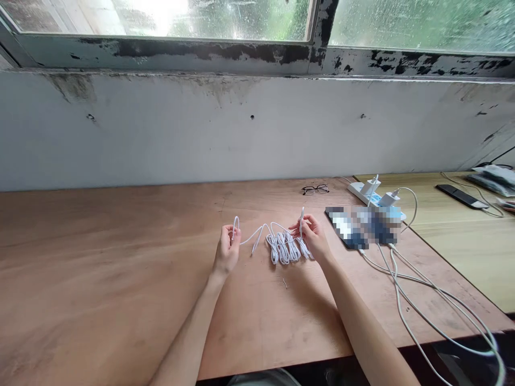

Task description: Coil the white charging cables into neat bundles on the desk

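A bundle of thin white cable [284, 247], coiled into several side-by-side loops, lies on the brown wooden table [120, 279]. My left hand [228, 249] is closed on a stretch of this cable, which bends in a small loop above the fingertips. From there the cable runs right to the coils. My right hand [311, 236] pinches another stretch at the right side of the bundle, with one piece sticking up above the fingers. A short thin tie-like piece [285, 283] lies on the table below the coils.
Black-framed glasses [316, 190] lie behind my right hand. To the right are phones [346, 228], partly blurred out, with white charging cables [426, 279] trailing over the front edge, and a power strip [354, 187] with chargers. A dark phone [461, 196] lies on the lighter table.
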`<state>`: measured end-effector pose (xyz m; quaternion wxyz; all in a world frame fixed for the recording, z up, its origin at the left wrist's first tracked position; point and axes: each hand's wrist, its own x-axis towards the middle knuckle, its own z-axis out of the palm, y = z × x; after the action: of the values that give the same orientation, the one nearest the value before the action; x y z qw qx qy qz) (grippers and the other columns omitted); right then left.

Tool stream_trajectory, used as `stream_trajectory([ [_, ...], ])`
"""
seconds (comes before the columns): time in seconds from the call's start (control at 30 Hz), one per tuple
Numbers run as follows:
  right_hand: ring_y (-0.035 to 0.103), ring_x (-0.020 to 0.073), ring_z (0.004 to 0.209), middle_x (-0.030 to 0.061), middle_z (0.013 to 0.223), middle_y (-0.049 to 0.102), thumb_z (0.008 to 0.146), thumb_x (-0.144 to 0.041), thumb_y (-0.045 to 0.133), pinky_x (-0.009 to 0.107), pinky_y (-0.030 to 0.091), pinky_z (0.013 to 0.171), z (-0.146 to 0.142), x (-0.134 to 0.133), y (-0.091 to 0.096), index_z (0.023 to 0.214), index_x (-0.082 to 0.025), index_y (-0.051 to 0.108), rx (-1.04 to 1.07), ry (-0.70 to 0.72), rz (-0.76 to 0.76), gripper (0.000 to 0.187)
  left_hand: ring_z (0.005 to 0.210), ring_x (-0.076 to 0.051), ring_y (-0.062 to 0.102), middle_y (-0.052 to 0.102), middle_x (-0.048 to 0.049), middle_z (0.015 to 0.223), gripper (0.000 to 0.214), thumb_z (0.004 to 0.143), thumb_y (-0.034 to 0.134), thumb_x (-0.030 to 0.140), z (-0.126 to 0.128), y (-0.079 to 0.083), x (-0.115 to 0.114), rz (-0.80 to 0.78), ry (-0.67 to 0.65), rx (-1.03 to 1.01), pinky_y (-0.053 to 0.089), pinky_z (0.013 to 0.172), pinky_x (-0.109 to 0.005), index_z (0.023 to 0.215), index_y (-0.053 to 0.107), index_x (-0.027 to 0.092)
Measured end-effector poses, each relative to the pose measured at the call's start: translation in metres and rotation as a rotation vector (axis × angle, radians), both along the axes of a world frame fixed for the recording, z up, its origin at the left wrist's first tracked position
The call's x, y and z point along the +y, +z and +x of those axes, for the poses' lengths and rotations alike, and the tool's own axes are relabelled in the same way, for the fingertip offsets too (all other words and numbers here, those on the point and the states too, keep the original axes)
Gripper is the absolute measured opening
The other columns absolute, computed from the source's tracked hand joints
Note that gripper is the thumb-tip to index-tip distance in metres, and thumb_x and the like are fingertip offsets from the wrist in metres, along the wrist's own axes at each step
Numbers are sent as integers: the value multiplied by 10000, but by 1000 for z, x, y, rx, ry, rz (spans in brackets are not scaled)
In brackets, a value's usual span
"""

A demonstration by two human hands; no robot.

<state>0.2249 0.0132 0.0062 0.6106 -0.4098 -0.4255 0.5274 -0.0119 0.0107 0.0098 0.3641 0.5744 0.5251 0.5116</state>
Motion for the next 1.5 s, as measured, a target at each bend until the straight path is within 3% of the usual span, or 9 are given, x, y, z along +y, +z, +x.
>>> stream_trajectory([
  [0.17, 525, 92, 483, -17, 680, 633, 702, -450, 651, 217, 422, 471, -9, -3, 3, 909, -214, 487, 55, 42, -27, 355, 463, -100, 378, 306, 98, 546, 439, 706, 604, 445, 3, -4, -4, -47, 42, 445, 297, 505, -219, 1047, 483, 196],
  [0.3, 343, 56, 389, -83, 557, 481, 710, -399, 634, 176, 257, 368, -13, -2, 2, 977, -232, 491, 98, 71, -58, 346, 505, -144, 496, 397, 77, 526, 365, 692, 620, 376, 7, -4, -6, -70, 51, 654, 309, 524, -233, 1000, 557, 190],
  [0.43, 199, 46, 378, -102, 502, 321, 722, -443, 606, 178, 132, 354, -13, -1, 0, 925, -220, 517, 127, 98, -74, 314, 598, -199, 582, 547, 4, 573, 200, 743, 589, 359, 11, -10, -3, -83, 39, 751, 346, 563, -263, 853, 598, 192],
  [0.57, 152, 49, 376, -113, 490, 242, 728, -514, 603, 184, 122, 351, -14, -2, 1, 922, -233, 509, 82, 121, -76, 354, 740, -228, 621, 652, -72, 766, 133, 763, 572, 301, 14, -21, -1, -65, -24, 752, 399, 645, -290, 826, 612, 191],
  [0.77, 152, 60, 384, -109, 487, 226, 740, -565, 576, 197, 131, 358, -18, -4, 2, 920, -221, 522, 48, 82, -37, 392, 758, -219, 583, 573, -78, 801, 127, 781, 523, 279, 16, -33, 1, 44, 19, 786, 430, 681, -321, 692, 546, 191],
  [0.87, 151, 68, 385, -108, 464, 221, 769, -566, 542, 205, 142, 369, -19, -4, 1, 886, -213, 532, 61, 49, 7, 372, 887, -247, 570, 566, -100, 868, 119, 768, 518, 256, 14, -30, 2, 112, 85, 694, 438, 758, -355, 666, 497, 200],
  [1.07, 367, 97, 461, -52, 548, 417, 776, -527, 550, 231, 303, 433, -15, -3, 1, 822, -215, 527, 15, -50, 78, 316, 599, -160, 589, 582, -5, 662, 234, 803, 482, 417, 12, -23, 4, -137, 40, 176, 468, 591, -287, 714, 424, 209],
  [1.3, 203, 78, 393, -98, 521, 261, 785, -480, 550, 203, 219, 376, -21, -2, -2, 919, -267, 459, 131, -38, 56, 268, 868, -200, 667, 566, -20, 914, 345, 728, 609, 503, 32, -15, -8, -349, -109, -566, 539, 754, -350, 789, 463, 196],
  [1.5, 179, 70, 395, -90, 529, 273, 741, -535, 588, 192, 183, 367, -36, -7, 1, 741, -247, 380, 322, 97, -37, 355, 1093, -224, 573, 575, -80, 1143, 327, 725, 634, 458, 48, -16, -16, -290, -92, -569, 487, 897, -337, 885, 529, 193],
])
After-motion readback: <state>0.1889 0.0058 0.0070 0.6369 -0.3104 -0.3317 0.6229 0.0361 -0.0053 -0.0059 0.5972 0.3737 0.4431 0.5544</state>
